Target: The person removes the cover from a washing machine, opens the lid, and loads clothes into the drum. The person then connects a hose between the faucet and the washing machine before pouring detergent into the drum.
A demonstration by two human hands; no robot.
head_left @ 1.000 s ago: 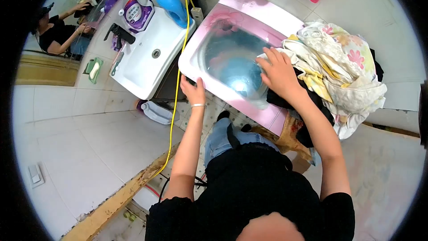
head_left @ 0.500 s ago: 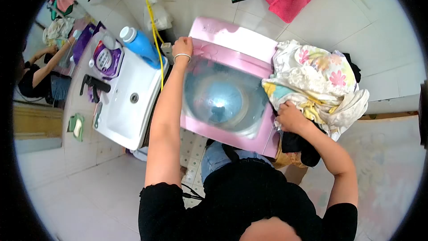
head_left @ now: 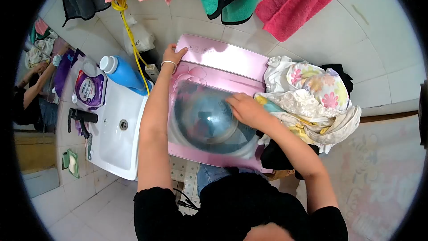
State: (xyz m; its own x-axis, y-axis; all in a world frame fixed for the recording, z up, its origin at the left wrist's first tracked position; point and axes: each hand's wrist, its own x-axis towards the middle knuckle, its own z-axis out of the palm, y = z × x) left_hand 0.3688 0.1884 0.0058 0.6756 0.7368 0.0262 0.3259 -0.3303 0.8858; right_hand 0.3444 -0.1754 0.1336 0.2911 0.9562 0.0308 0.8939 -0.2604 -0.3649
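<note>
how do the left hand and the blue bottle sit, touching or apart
Apart: the head view shows a plain gap, with the yellow cable between the left hand and blue bottle.

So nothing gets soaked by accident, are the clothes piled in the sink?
No, the clothes are heaped at the right end of the washing machine, across the machine from the sink.

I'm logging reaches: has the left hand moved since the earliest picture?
Yes: judged against the washing machine, the left hand has moved toward the back, from near the front left corner to the control panel's left end.
</note>
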